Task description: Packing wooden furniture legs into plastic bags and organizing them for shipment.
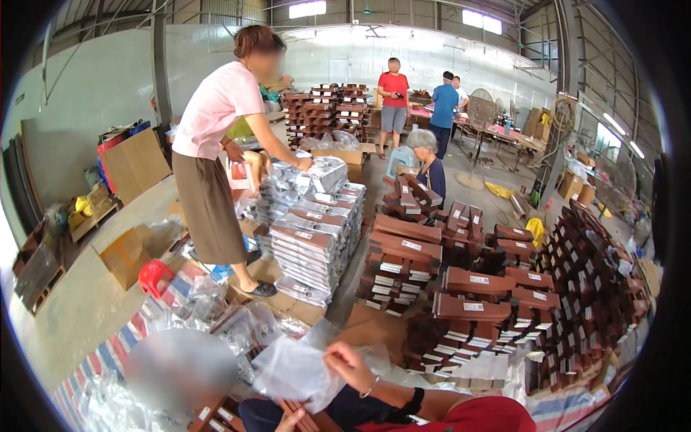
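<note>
At the lower middle, my right hand (350, 366) pinches the edge of a clear plastic bag (291, 371), which hangs spread out to its left. A bracelet and a black band circle that arm. Below the bag, my left hand (291, 420) grips some reddish-brown slats (308, 420) at the lower edge; part of this hand is cut off by the frame. The bag hangs just above the slats, and whether they touch I cannot tell. More brown pieces with white labels (216, 417) lie left of my left hand.
Brown labelled parts (471, 308) stand in stacks to the right. Ahead rises a stack of bagged parts (309, 237), where a person in pink (216, 122) bends over. A red stool (154, 278) and a striped sheet (93, 367) are at left. Another person (432, 173) sits beyond the stacks.
</note>
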Available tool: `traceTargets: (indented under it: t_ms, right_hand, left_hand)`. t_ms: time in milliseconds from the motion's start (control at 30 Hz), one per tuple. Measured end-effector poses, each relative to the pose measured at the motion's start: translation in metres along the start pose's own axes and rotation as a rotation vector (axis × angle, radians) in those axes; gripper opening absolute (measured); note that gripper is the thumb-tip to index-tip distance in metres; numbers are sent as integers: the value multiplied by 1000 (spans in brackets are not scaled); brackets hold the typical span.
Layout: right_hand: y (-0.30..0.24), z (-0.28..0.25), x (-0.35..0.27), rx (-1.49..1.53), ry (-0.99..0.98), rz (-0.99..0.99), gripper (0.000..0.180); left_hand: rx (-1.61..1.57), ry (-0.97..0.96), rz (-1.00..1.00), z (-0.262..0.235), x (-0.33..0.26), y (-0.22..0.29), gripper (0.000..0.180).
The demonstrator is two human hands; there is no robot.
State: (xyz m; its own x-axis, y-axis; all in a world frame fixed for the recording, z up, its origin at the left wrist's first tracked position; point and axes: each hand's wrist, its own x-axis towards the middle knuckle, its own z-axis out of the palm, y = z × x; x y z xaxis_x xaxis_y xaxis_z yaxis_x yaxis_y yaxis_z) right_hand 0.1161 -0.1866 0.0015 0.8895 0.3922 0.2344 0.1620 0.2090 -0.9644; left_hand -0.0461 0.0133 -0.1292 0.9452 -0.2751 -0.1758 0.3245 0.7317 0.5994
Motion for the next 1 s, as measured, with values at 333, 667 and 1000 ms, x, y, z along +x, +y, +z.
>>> traceTargets:
  t_ms: [333,667,1000]
  right_hand:
    - [154,-206,-123,-1294,-190,714,30]
    - [86,-116,-44,-412,-252,387,43]
    - [12,20,15,325,-616,428,65]
  left_hand:
    - [27,71,9,49,-12,9,49]
    - [74,141,10,100,-6,30,49]
    - [334,111,-91,126,6,58,55]
